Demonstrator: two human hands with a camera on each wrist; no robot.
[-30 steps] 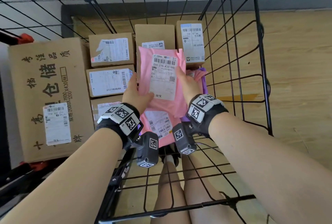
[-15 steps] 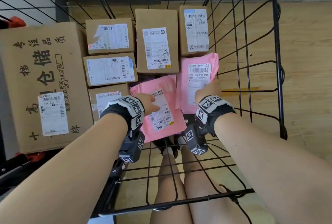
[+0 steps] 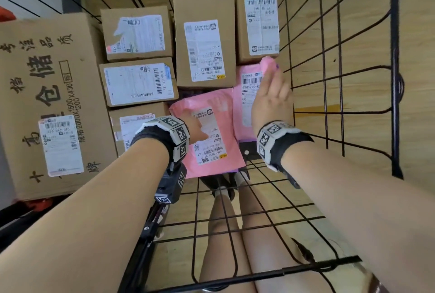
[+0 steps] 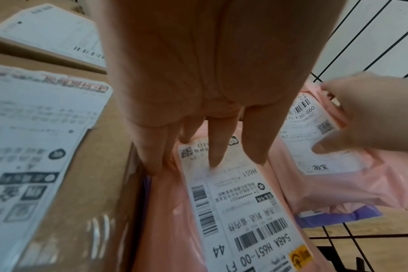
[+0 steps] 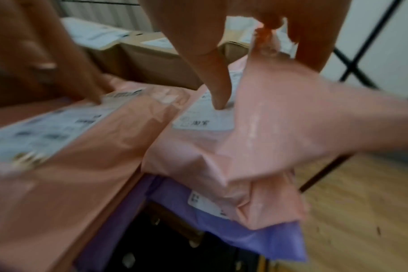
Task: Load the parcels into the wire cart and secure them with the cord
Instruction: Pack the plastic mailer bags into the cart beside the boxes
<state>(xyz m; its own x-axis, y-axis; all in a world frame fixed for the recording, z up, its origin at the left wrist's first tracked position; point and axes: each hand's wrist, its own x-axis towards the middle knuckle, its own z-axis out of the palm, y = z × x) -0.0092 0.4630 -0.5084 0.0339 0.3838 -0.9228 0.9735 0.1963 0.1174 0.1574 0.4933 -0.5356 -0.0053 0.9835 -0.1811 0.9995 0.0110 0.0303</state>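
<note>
The black wire cart (image 3: 341, 76) holds several brown parcel boxes (image 3: 204, 41) at its far end. In front of them lie two pink mailers side by side. My left hand (image 3: 200, 128) presses straight fingers (image 4: 212, 147) on the label of the left pink mailer (image 3: 211, 151) (image 4: 233, 202). My right hand (image 3: 270, 97) grips the right pink mailer (image 3: 244, 114) (image 5: 221, 156). Its thumb (image 5: 218, 88) is on the label and its fingers curl the far right edge upward. A purple mailer (image 5: 221, 211) lies under the pink ones.
A large printed carton (image 3: 47, 104) fills the cart's left side, with three smaller labelled boxes (image 3: 138, 83) stacked beside it. The cart's wire wall (image 3: 395, 81) stands close on the right. Wooden floor (image 3: 364, 34) shows through the wires. My legs (image 3: 226, 234) are below the near wires.
The pink mailer held up in both hands came down to the right of the other. My left hand settled on the left mailer. My right hand slid to the far corner and lifted it.
</note>
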